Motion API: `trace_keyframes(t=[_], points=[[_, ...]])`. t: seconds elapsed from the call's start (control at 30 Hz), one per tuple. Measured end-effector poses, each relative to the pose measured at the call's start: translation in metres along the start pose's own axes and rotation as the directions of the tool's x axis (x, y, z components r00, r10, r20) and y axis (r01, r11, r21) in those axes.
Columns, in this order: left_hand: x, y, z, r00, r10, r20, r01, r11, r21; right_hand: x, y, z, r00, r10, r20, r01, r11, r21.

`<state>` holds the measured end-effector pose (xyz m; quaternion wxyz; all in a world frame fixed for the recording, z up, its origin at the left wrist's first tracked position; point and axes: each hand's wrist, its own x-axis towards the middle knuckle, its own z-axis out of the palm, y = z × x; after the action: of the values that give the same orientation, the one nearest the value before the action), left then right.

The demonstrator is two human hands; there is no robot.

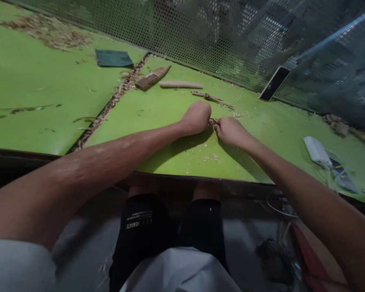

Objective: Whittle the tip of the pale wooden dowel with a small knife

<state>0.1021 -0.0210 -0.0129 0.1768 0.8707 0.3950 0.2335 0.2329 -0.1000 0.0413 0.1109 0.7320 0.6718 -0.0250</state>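
My left hand [197, 117] is closed, knuckles up, over the green table. Close against it on the right, my right hand [231, 130] is also closed, thumb and fingers pinched together. A small thing with a greyish, metal-looking part [213, 121] shows in the narrow gap between them; most of it is hidden by the fingers. Pale wood chips [213, 157] lie scattered below the hands. Just beyond them are thin brown sticks [213, 98], a smooth pale wooden stick [181, 84] and a pointed, bark-brown piece of wood [153, 78].
A dark green sheet [114, 58] and a heap of wood shavings [48, 32] lie at the far left. Shavings fill the table seam [118, 93]. A phone [274, 83] leans on the mesh screen [200, 40]. On the right lies a white device [318, 151] with a cable.
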Motion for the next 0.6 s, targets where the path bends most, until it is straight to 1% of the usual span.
trace_keyframes(t=[0.1, 0.23, 0.4, 0.5, 0.6], points=[[0.002, -0.003, 0.002, 1.000, 0.010, -0.022, -0.012, 0.998, -0.054, -0.001, 0.001, 0.001, 0.999, -0.028, -0.018, 0.029, 0.997, 0.070], [0.003, -0.005, 0.003, 0.999, 0.021, -0.030, -0.023, 0.997, -0.078, -0.001, 0.003, 0.003, 0.997, -0.047, -0.061, 0.056, 0.984, 0.166], [0.001, -0.002, 0.003, 0.999, -0.036, -0.025, 0.033, 0.994, -0.106, -0.001, 0.005, 0.005, 0.994, -0.048, -0.101, 0.077, 0.948, 0.309], [-0.001, 0.000, 0.002, 0.998, -0.051, -0.026, 0.048, 0.994, -0.101, -0.001, 0.008, 0.002, 0.996, -0.048, -0.076, 0.075, 0.908, 0.413], [-0.003, 0.001, 0.000, 0.998, -0.065, -0.022, 0.063, 0.993, -0.099, 0.002, 0.013, 0.000, 0.998, -0.051, -0.024, 0.056, 0.846, 0.530]])
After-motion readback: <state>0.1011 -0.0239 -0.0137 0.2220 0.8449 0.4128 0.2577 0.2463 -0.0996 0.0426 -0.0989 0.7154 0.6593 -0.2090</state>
